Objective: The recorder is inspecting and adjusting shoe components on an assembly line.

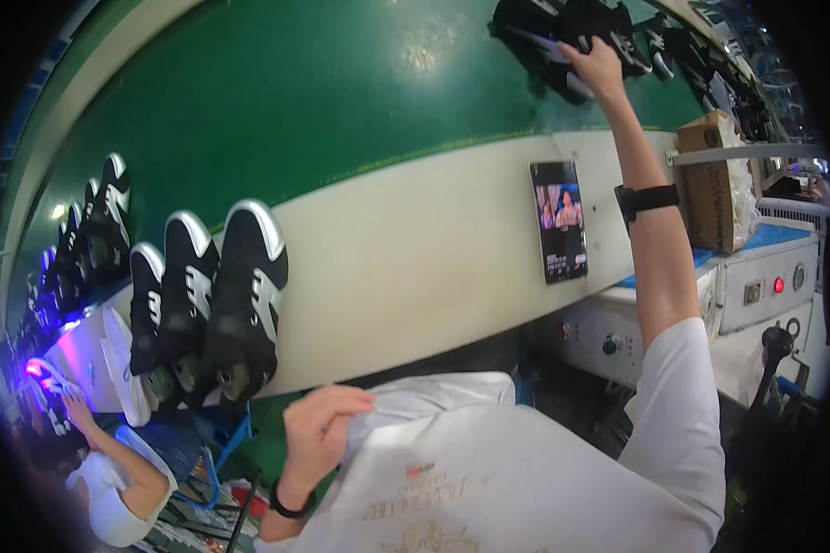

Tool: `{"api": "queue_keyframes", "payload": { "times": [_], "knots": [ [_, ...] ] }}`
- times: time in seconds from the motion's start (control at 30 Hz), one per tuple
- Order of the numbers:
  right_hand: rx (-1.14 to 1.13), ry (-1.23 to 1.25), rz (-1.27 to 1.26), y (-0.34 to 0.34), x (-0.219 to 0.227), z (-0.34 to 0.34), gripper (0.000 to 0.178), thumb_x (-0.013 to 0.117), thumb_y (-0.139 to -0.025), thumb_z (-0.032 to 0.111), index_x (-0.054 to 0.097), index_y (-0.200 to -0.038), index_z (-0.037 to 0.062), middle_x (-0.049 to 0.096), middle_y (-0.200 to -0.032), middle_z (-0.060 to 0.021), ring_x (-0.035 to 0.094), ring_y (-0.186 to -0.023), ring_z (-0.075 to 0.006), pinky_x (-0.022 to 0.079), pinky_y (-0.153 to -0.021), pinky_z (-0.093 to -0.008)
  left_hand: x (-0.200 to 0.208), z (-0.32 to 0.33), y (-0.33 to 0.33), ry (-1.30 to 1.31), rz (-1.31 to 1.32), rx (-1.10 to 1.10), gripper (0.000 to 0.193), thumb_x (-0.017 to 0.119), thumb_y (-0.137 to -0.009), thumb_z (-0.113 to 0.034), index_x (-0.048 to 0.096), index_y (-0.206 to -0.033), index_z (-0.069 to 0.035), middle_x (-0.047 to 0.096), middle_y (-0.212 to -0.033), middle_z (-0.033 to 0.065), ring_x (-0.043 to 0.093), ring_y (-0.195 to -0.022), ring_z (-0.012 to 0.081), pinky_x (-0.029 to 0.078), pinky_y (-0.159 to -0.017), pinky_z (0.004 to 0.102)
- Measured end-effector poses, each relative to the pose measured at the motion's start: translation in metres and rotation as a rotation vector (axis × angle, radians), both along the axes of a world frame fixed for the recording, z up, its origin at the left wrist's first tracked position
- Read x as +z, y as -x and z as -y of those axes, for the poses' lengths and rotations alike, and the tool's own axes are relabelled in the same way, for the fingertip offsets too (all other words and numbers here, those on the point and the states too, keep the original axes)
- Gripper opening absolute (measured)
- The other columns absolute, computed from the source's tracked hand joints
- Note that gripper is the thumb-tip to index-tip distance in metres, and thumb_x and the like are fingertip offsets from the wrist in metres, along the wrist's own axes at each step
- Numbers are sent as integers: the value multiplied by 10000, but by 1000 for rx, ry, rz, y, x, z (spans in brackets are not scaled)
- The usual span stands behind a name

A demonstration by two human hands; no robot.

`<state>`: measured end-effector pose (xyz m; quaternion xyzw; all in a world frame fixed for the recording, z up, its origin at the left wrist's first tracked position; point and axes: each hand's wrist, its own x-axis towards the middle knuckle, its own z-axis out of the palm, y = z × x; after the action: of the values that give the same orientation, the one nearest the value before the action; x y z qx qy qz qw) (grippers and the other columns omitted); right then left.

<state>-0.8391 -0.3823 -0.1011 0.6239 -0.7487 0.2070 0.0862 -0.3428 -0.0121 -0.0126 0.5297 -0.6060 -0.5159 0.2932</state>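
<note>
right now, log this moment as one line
right hand: at black shoes on green surface | left hand: beside white shirt, grip unclear | phone: on pale ledge

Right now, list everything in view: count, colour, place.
belt: one, green, across the top
ledge: one, cream, before the person
near shoes: three, black and white, ledge's left
white piece: count unclear, left of those
far shoes: several, black and white, far left
upper shoes: several, mostly black, upper right
phone: one, black, ledge's right
carton: one, brown, right
machine: at least one, white, lower right
co-worker: one, white top, lower left
shirt: one, white, lower centre
wristbands: two, black, one per arm
left hand: one, bare, by the shirt
right hand: one, bare, at the upper shoes
</note>
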Motion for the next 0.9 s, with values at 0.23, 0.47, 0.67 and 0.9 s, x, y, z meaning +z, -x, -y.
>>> {"api": "queue_keyframes", "payload": {
  "times": [0.23,0.47,0.67,0.9],
  "knots": [
    [113,-194,549,10,-28,25,685,893,-632,462,654,-1043,-31,695,-1018,-173,672,-954,-304,522,-858,-389,-24,-24,-5,-169,41,116,259,490,-820,135,709,-885,13,735,-921,128,696,-773,177,540,-670,265],
    [111,-337,749,-58,3,-3,592,861,-683,343,667,-1084,-46,743,-944,-114,685,-867,-158,508,-838,-277,-20,-10,-6,-75,47,161,232,504,-843,121,707,-894,21,739,-889,126,667,-710,166,512,-647,259],
    [657,-736,1013,-160,60,-105,397,787,-744,27,619,-1088,-78,746,-961,-83,700,-870,-128,550,-791,-255,-13,26,-12,419,137,384,243,498,-950,53,609,-1165,46,643,-1226,170,634,-1055,198,508,-902,324],
    [1364,-573,401,-241,64,-208,650,795,-607,45,600,-1226,66,643,-1176,-100,573,-1112,-305,465,-979,-442,-16,55,6,-159,-43,166,430,543,-983,-56,504,-1408,-9,577,-1378,111,511,-1311,223,364,-1109,340]
  ]
}}
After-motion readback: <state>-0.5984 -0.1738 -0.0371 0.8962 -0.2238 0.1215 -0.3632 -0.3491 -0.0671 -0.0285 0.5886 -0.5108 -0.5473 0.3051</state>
